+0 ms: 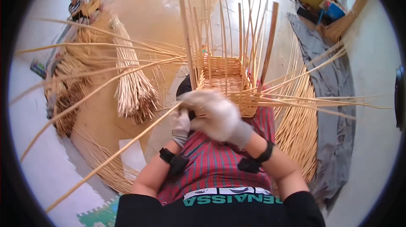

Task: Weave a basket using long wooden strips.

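A half-woven wicker basket rests on my lap, its open top showing the woven inside. Thick stakes and thin rods stand up from its sides, and long loose rods fan out left and right. My right hand, in a white glove and blurred, reaches across the basket's near left corner. Its fingers close over the end of a long wicker rod that slants to the lower left. My left hand, also gloved, is just below, against that corner. Its fingers look curled, partly hidden by the right hand; what they hold is hidden.
Bundles of cut rods lie on the floor at left, with more rods on a grey cloth at right. Another person sits at the far left. Boxes and a blue container stand at the far right.
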### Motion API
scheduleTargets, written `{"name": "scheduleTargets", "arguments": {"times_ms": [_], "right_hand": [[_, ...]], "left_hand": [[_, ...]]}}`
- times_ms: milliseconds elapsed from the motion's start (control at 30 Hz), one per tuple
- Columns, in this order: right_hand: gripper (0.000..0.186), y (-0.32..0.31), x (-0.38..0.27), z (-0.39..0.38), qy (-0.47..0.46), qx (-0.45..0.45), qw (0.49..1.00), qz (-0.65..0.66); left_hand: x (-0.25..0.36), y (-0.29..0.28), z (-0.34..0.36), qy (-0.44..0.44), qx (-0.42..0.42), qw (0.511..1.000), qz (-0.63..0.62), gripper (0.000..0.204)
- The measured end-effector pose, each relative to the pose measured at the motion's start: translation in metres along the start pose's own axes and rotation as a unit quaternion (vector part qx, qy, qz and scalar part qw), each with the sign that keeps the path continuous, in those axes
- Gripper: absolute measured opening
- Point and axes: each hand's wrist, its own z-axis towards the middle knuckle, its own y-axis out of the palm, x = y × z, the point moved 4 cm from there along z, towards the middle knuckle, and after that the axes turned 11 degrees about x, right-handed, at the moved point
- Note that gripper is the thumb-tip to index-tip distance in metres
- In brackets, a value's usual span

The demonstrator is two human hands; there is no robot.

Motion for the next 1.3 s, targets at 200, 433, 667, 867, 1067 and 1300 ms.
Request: {"name": "scheduleTargets", "arguments": {"times_ms": [200, 433, 667, 867, 1067, 1300], "right_hand": [[0.029, 0.094, -0.011, -0.001, -0.107, -0.188, 0.974, 0.071], [0.016, 0.031, 0.013, -0.076, -0.008, -0.025, 0.999, 0.045], [0.05, -0.018, 0.145, -0.083, 0.273, 0.238, 0.779, 0.511], [0.023, -0.044, 0.133, -0.094, 0.319, 0.267, 0.899, 0.136], [0.013, -0.035, 0.133, -0.095, 0.278, 0.273, 0.921, -0.001], [0.024, -0.036, 0.024, -0.055, 0.049, 0.162, 0.985, 0.029]], "left_hand": [[0.023, 0.03, 0.061, 0.005, -0.166, 0.962, -0.218, 0.064], [0.009, 0.054, 0.069, -0.186, -0.159, 0.935, -0.257, 0.071], [0.014, 0.048, 0.062, -0.16, -0.154, 0.947, -0.234, 0.067], [-0.003, 0.036, 0.05, -0.043, -0.222, 0.974, -0.027, 0.043], [-0.017, 0.04, 0.046, -0.015, -0.147, 0.989, 0.023, 0.048], [-0.014, 0.039, 0.049, -0.046, -0.175, 0.983, -0.017, 0.04]]}}
